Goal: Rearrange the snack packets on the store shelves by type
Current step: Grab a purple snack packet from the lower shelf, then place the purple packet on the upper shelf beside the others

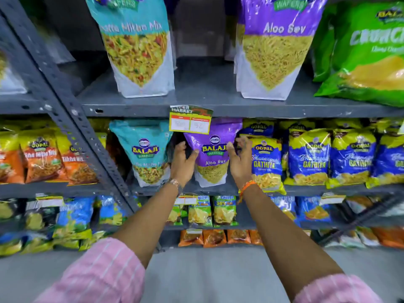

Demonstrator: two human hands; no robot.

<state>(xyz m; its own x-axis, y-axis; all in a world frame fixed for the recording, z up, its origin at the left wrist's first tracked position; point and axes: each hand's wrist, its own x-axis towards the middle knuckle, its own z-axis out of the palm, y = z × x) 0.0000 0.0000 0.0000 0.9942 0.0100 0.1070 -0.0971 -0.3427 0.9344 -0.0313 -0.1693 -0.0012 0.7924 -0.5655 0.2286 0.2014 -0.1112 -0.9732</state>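
Bright, even light from overhead floods the shelves in front of me, and colours look saturated. Glare streaks the glossy purple Aloo Sev pouch (pixel 211 154) and the blue Gathiya packets (pixel 308 157) to the right. Deep shadow sits at the far back of the top shelf (pixel 205 106). The wide lens bends the uprights at the left edge. My pink sleeves (pixel 102 274), nearest, are smeared and soft.

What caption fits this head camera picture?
Both hands, left and right, flank a purple Aloo Sev packet on the shelf.
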